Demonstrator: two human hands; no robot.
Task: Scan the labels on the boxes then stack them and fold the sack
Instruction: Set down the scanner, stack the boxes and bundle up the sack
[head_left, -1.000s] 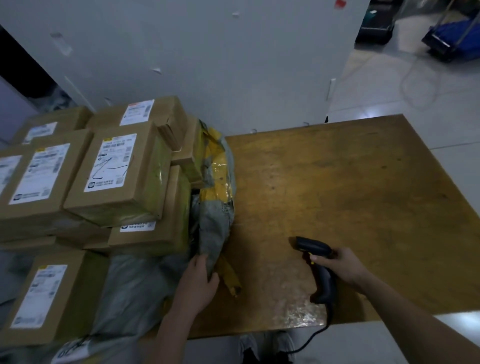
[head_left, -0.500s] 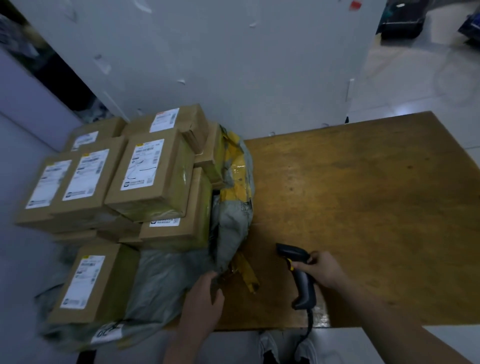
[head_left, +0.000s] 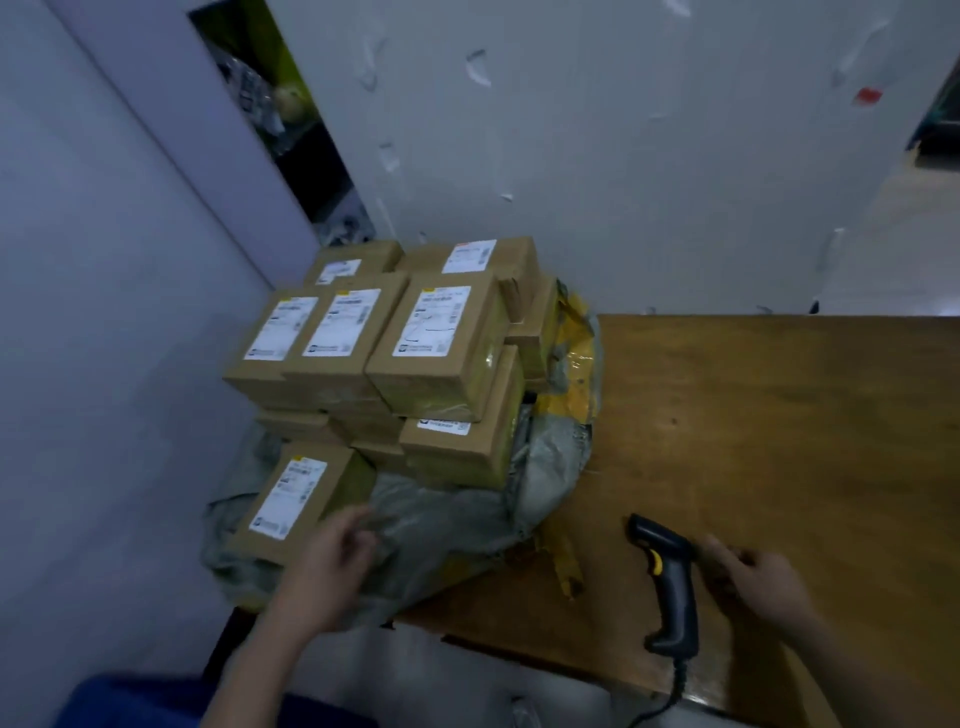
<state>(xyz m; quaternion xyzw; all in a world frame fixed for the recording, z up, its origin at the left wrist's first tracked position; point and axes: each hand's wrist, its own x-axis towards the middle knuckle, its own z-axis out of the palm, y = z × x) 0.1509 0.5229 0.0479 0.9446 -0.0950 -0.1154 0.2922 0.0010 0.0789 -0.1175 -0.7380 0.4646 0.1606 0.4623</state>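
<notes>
Several brown cardboard boxes (head_left: 439, 340) with white labels are piled on the opened grey sack (head_left: 452, 525), which has yellow tape on it, at the left end of the wooden table (head_left: 779, 415). One box (head_left: 296, 499) lies alone at the front of the sack, label up. My left hand (head_left: 332, 564) is blurred, fingers loosely spread, over the sack just right of that box and holding nothing. The black barcode scanner (head_left: 670, 584) lies on the table. My right hand (head_left: 756, 579) is beside its handle with fingers relaxed, not gripping it.
The scanner's cable (head_left: 670, 696) drops over the table's front edge. A white wall (head_left: 623, 156) stands right behind the pile and table. Left of the table is grey floor (head_left: 104, 364). Part of the sack hangs over the table's left front corner.
My left hand let go of the sack's edge and moved left toward the front box. My right hand released the scanner, which now lies on the table. The view swung left.
</notes>
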